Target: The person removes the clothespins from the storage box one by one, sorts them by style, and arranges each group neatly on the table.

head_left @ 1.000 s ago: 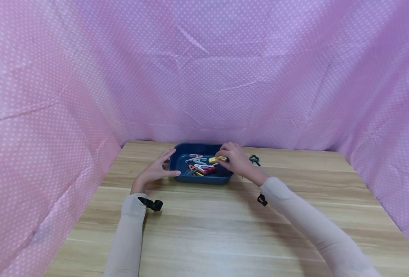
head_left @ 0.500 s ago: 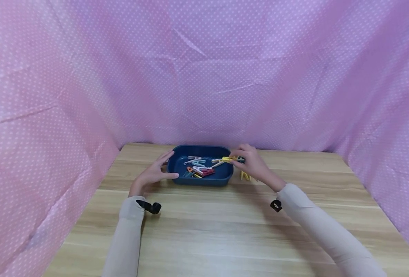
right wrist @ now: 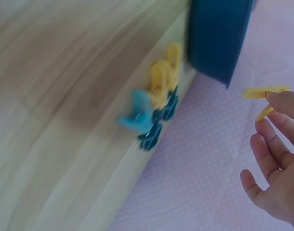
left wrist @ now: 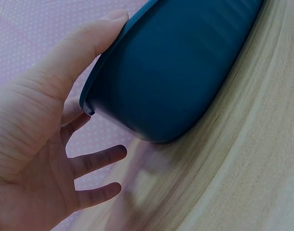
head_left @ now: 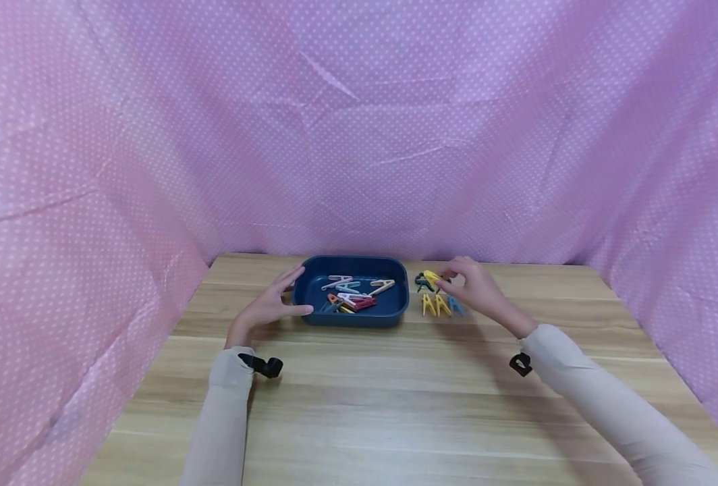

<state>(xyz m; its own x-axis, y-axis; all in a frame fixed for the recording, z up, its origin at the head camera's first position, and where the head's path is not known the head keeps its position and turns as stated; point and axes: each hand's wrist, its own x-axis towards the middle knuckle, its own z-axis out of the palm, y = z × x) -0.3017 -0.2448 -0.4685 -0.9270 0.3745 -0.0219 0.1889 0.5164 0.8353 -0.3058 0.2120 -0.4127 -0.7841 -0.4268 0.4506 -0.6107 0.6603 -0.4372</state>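
My left hand (head_left: 268, 305) spans the left end of a dark blue plastic basin (head_left: 355, 320), fingers extended. In the left wrist view the thumb (left wrist: 91, 45) lies along the basin's rim, and the other fingers stretch out apart behind it. My right hand (head_left: 477, 289) pinches a yellow clothespin (right wrist: 262, 92) between thumb and fingertips, raised above the table to the right of the basin. Below it stand two yellow clothespins (head_left: 435, 306) and a blue clothespin (head_left: 455, 306) in a row. Dark green clothespins (head_left: 423, 283) sit behind them, partly hidden by the held one.
Inside the basin lie several clothespins in white, red, orange, pale yellow, light blue and other colours, such as a white one (head_left: 349, 298). The wooden table (head_left: 359, 405) runs back to a pink dotted curtain (head_left: 359, 169). A black strap mount is on each wrist.
My right hand has carried the yellow clothespin up out of the basin and rightward, over the clothespins on the table. The left hand stays at the basin's left end.
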